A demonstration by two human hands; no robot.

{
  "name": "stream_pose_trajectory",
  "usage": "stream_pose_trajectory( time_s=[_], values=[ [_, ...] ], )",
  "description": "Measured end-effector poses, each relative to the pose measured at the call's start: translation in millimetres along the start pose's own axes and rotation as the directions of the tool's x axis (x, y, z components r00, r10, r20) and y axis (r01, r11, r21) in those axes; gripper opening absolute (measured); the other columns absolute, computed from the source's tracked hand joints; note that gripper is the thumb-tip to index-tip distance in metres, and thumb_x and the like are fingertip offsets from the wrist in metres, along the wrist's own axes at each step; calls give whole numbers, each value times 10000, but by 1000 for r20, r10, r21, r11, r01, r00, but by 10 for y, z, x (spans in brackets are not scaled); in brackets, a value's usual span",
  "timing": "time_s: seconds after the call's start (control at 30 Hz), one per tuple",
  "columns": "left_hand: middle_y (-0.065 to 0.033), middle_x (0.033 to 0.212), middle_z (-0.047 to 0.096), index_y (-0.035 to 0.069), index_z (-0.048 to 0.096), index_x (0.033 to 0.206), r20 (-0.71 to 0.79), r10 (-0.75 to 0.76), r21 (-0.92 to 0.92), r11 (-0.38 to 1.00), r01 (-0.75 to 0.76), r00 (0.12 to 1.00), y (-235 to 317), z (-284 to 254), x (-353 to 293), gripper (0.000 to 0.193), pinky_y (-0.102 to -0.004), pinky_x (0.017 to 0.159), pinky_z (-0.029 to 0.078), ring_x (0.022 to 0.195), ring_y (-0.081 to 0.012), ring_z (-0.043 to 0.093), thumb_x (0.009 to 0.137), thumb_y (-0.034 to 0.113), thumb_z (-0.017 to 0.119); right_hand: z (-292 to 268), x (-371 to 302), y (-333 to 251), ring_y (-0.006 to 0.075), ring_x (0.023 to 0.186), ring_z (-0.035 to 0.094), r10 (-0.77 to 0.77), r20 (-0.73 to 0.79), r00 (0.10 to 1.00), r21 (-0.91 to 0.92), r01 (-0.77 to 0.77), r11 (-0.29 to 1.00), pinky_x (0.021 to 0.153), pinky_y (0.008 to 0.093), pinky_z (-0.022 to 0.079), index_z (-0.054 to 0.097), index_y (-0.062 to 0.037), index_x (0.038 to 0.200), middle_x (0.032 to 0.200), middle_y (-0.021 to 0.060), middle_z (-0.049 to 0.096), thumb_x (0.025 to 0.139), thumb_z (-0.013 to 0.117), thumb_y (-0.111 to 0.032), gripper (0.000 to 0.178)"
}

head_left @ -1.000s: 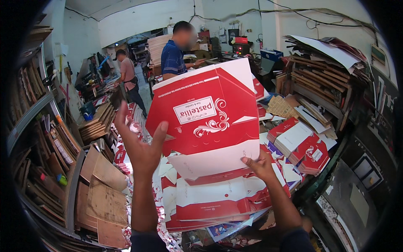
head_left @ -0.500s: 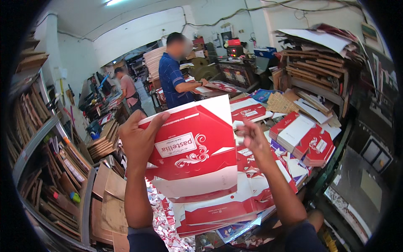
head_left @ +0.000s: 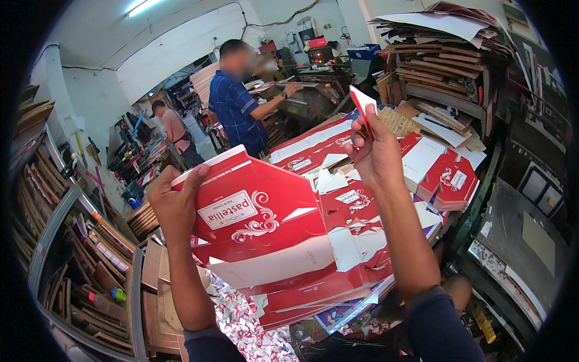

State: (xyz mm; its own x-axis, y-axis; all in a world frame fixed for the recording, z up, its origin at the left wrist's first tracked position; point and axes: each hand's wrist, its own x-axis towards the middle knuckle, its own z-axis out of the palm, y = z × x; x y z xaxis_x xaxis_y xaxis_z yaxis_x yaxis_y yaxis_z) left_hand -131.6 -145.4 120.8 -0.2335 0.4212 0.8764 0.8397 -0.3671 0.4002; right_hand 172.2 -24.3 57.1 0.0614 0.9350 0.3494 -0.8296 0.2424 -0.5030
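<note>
My left hand (head_left: 169, 196) grips a red and white printed cardboard box blank (head_left: 286, 190) by its upper left edge, thumb on the front face. It looks like several layers thick there and is held up, tilted, over the table. My right hand (head_left: 377, 148) is raised to the right of it, apart from the blank. Between its thumb and fingers is a small folded-looking white and red cardboard scrap (head_left: 363, 101). Beneath, more red and white printed sheets (head_left: 313, 295) lie on the table. White offcuts (head_left: 332, 181) are scattered on the sheets behind.
A neat stack of box blanks (head_left: 449, 172) stands at the right. Shredded scraps (head_left: 241, 320) heap up below. Wooden boards fill a metal rack (head_left: 54, 211) at left. A metal-topped machine (head_left: 518, 253) is at right. A person in blue (head_left: 232, 108) and another person (head_left: 173, 127) work beyond.
The white corner at the blank's upper right has come off, and a scrap is now in my right hand, which has risen. The blank has shifted left. The person in blue has moved an arm.
</note>
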Motion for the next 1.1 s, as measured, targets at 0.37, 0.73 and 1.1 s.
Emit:
stream_pose_trajectory(
  time_s=[0.37, 0.73, 1.1],
  values=[
    [49, 641, 442, 88, 478, 663, -117, -112, 85, 989, 122, 987, -533, -1030, 163, 468, -254, 556, 334, 622, -61, 374, 879, 376, 777, -753, -42, 723, 99, 673, 506, -30, -217, 976, -279, -33, 960, 621, 287, 462, 602, -93, 948, 829, 16, 591, 1035, 509, -381, 315],
    [-26, 740, 657, 30, 681, 826, -175, -253, 192, 939, 285, 951, -381, -1317, -212, 371, -238, 594, 437, 618, -64, 548, 919, 385, 727, 472, -1287, 1149, 97, 989, 649, 581, 636, 508, -529, -261, 808, 824, 266, 525, 590, -22, 1314, 1146, 77, 704, 959, 676, -388, 517],
    [16, 622, 519, 65, 521, 673, -112, -243, 105, 961, 254, 964, -165, -542, -267, 503, -255, 535, 377, 580, -68, 425, 843, 443, 805, 348, -1006, 769, 90, 735, 668, 515, 314, 798, -754, -121, 646, 661, 248, 526, 726, 11, 1036, 858, 72, 739, 938, 690, -181, 219]
  ],
)
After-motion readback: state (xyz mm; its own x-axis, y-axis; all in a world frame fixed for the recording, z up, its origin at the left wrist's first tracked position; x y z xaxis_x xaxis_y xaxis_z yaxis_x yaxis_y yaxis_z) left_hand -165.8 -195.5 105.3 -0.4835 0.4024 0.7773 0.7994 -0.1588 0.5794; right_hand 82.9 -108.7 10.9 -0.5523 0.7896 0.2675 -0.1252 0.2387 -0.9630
